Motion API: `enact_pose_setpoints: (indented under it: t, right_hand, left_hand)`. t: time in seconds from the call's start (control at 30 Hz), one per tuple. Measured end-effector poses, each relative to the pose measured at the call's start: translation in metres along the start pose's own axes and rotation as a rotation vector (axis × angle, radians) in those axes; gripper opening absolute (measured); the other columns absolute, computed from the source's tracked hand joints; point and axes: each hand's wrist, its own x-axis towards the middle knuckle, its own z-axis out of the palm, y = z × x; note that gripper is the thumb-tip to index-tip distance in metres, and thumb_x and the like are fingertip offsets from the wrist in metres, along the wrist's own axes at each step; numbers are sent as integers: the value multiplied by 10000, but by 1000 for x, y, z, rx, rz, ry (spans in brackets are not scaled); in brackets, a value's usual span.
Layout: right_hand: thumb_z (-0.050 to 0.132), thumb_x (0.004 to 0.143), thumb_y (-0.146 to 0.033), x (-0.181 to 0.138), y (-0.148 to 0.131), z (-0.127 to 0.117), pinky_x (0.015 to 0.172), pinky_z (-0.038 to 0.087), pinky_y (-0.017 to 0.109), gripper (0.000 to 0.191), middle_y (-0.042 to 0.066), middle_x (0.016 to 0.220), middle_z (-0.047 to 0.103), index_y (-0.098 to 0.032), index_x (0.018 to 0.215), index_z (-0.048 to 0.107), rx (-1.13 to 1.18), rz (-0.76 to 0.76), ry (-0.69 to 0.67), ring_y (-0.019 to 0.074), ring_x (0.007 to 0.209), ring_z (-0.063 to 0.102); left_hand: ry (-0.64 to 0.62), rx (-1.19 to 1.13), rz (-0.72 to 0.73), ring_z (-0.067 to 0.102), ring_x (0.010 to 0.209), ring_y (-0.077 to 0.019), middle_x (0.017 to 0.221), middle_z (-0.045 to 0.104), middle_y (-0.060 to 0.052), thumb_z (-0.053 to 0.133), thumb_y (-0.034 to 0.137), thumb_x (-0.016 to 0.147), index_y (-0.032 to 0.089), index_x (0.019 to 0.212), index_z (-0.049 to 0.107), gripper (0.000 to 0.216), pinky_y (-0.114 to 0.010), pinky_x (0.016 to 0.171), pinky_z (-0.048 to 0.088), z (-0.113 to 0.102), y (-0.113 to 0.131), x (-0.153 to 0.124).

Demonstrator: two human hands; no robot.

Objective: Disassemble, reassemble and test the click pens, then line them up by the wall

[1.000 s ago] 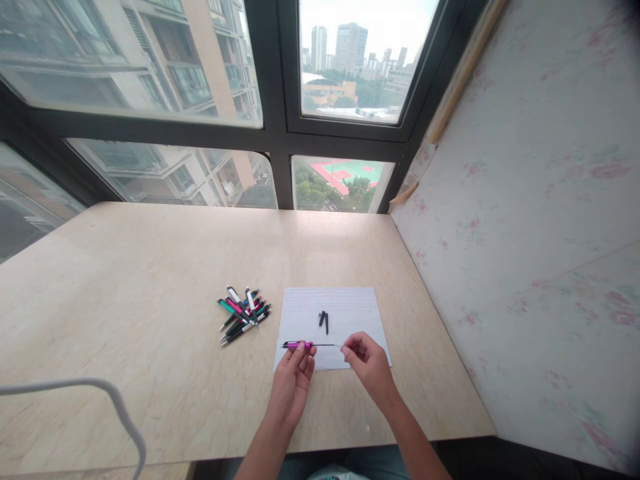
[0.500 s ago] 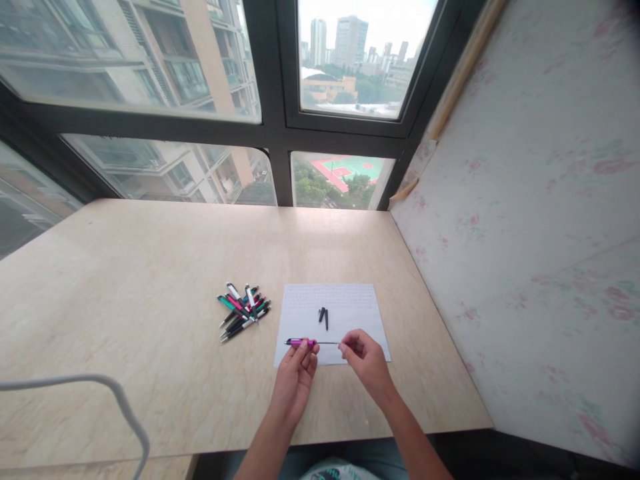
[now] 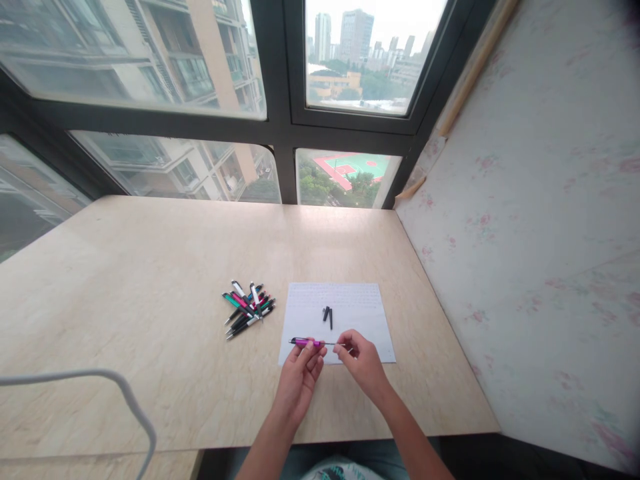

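Note:
My left hand [image 3: 299,380] is closed around a purple pen barrel [image 3: 303,342] with a black clip end, which lies level and points left. From the barrel's right end a thin dark pen refill [image 3: 329,343] sticks out. My right hand [image 3: 364,365] pinches the refill between thumb and forefinger, a short way from the barrel. Both hands are over the lower part of a white sheet of paper [image 3: 367,320] with lines of writing at its top. Two short black pen parts [image 3: 328,317] lie on the sheet, just beyond my hands.
A pile of pens [image 3: 249,310] in several colours lies left of the paper on the beige marbled tabletop [image 3: 165,280]. A grey cable [image 3: 125,393] curves across the lower left. Windows [image 3: 285,167] stand behind the table, and a flower-patterned wall [image 3: 525,233] borders its right side.
My right hand has moved closer to my left, and the stretch of refill showing between them is shorter. The whole view has shifted slightly.

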Motion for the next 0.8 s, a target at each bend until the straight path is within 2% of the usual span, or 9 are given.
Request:
enact_pose_setpoints:
  t: [0.37, 0.43, 0.53, 0.6, 0.67, 0.8]
  right_hand:
    - [561, 849, -323, 4, -2, 5, 564, 438, 230, 172, 1, 698, 622, -187, 750, 594, -94, -38, -6, 130, 612, 568]
    - [605, 814, -306, 3, -1, 5, 561, 445, 226, 117, 8, 754, 651, -191, 837, 615, -102, -54, -40, 135, 640, 593]
    - [638, 753, -231, 5, 2, 3, 551, 449, 222, 255, 11, 826, 677, -205, 1005, 603, -147, -85, -90, 139, 658, 616]
    - [598, 761, -189, 10, 6, 3, 586, 454, 238, 231, 9, 813, 676, -207, 991, 608, -257, -93, -63, 137, 639, 610]
    - [553, 789, -176, 19, 8, 5, 633, 446, 261, 146, 17, 800, 670, -203, 914, 623, -434, -71, 24, 145, 646, 603]
    - [524, 847, -227, 39, 4, 16, 629, 406, 265, 120, 65, 873, 666, -198, 906, 624, -771, 13, 175, 189, 769, 615]
  left_hand:
    - [-18, -16, 23, 707, 782, -154, 930, 712, -123, 613, 93, 849, 130, 913, 618, 74, -197, 645, 574, -1, 2, 2]
    - [-17, -35, 29, 706, 774, -149, 922, 712, -124, 607, 88, 852, 122, 908, 621, 67, -194, 643, 574, -1, 2, 2]
    - [-2, -72, 33, 705, 765, -142, 913, 713, -117, 589, 82, 863, 118, 904, 624, 66, -189, 633, 575, -1, 3, 2]
    - [9, -92, 33, 706, 763, -141, 905, 714, -111, 582, 75, 866, 119, 902, 625, 71, -187, 626, 576, -1, 4, 2]
    - [17, -105, 32, 708, 763, -141, 900, 716, -109, 582, 70, 865, 118, 895, 626, 72, -184, 622, 577, -2, 6, 3]
    - [30, -110, 35, 708, 763, -139, 899, 720, -108, 584, 77, 866, 119, 886, 633, 67, -181, 613, 579, -5, 8, 3]
